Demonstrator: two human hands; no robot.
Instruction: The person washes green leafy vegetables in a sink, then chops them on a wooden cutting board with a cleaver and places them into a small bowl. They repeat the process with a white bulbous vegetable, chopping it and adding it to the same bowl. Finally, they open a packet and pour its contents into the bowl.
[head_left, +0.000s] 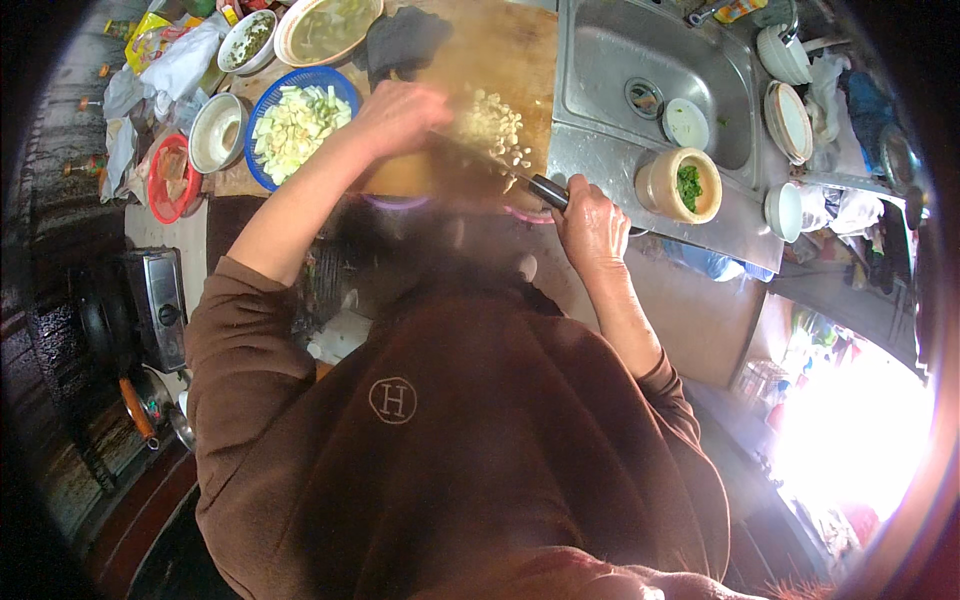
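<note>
My right hand (595, 223) is shut on the black handle of a kitchen knife (549, 192), whose blade reaches left over the wooden cutting board (525, 45). Chopped pale pieces, perhaps garlic, (495, 124) lie just beyond the blade. My left hand (411, 112) is blurred at the blade's far end, above the board; whether it grips anything cannot be told. Left of it stands a blue plastic basket (251, 142) of diced pale green vegetable (300, 127). A dark cloth-like item (409, 37) rests behind my left hand.
A steel sink (600, 45) on the right holds a small white dish (685, 124). On its near ledge stands a cream container (652, 184) with chopped greens. Bowls (217, 133) and a red plastic basket (154, 187) are at the left. A gas stove (159, 307) stands lower left.
</note>
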